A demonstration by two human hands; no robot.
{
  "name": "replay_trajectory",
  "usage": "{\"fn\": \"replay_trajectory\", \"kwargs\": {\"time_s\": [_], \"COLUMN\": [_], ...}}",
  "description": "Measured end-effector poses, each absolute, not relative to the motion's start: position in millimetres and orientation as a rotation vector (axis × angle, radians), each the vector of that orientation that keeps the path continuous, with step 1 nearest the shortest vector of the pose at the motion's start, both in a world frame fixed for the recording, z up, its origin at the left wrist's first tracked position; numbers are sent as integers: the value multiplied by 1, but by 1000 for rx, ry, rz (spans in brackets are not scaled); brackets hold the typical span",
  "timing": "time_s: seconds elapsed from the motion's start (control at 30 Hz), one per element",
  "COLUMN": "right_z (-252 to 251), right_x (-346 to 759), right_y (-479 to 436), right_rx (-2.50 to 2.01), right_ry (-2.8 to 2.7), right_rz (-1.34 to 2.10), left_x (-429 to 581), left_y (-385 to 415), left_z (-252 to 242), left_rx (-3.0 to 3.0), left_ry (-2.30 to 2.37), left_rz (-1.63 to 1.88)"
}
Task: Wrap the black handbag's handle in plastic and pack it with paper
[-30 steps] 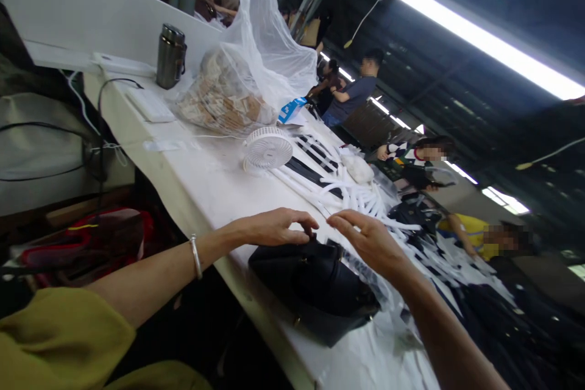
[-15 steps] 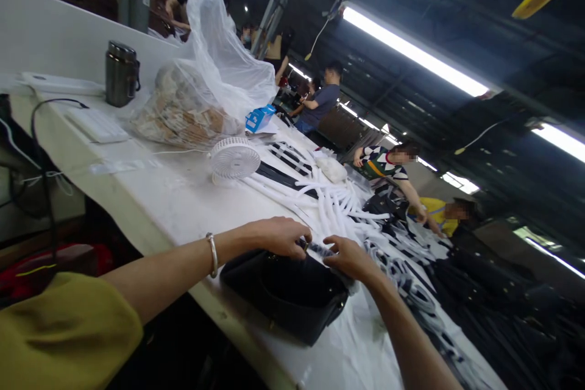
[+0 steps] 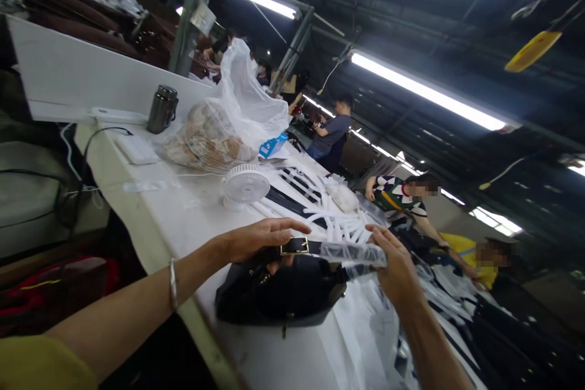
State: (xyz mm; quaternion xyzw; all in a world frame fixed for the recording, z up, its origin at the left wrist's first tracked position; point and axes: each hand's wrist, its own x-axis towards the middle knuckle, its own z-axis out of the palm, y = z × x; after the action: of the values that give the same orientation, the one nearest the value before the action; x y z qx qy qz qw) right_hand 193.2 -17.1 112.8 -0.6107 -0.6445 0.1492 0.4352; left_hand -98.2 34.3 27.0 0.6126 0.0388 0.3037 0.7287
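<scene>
One bench (image 3: 183, 219) carries one black handbag (image 3: 278, 292), one small white fan (image 3: 245, 184), one steel flask (image 3: 162, 109), one filled clear plastic bag (image 3: 219, 134) and one blue box (image 3: 273, 145). Two hands, the left hand (image 3: 256, 241) and the right hand (image 3: 395, 262), share one buckled strap (image 3: 295, 247). There is one bracelet (image 3: 173, 283). The white strips (image 3: 338, 225) are too many and too tangled to count.

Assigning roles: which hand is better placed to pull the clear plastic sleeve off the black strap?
Likely the right hand: it grips the clear plastic sleeve; left hand holds the gold buckle end.
</scene>
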Motion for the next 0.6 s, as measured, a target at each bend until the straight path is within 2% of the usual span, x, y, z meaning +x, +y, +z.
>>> {"fn": "replay_trajectory", "kwargs": {"time_s": [0.17, 0.27, 0.37, 0.47, 0.53, 0.6], "right_z": [114, 110, 109, 114, 117, 117], "right_x": [165, 164, 172, 169, 155, 132], "right_y": [3, 12, 13, -3, -23, -44], "right_rx": [-1572, -1568, -1598, -1617, -1564, -1479], "right_ry": [-1511, -1507, -1448, -1440, -1508, -1696], "right_rz": [692, 727, 521, 111, -162, -273], "left_x": [-91, -80, -69, -64, -66, -70], "left_y": [42, 45, 44, 40, 39, 40], "left_z": [52, 58, 53, 44, 39, 34], "left_rx": [1471, 1533, 1451, 1253, 1147, 1081], "left_ry": [113, 87, 159, 232, 184, 63], "left_rz": [565, 498, 629, 842, 859, 803]}}
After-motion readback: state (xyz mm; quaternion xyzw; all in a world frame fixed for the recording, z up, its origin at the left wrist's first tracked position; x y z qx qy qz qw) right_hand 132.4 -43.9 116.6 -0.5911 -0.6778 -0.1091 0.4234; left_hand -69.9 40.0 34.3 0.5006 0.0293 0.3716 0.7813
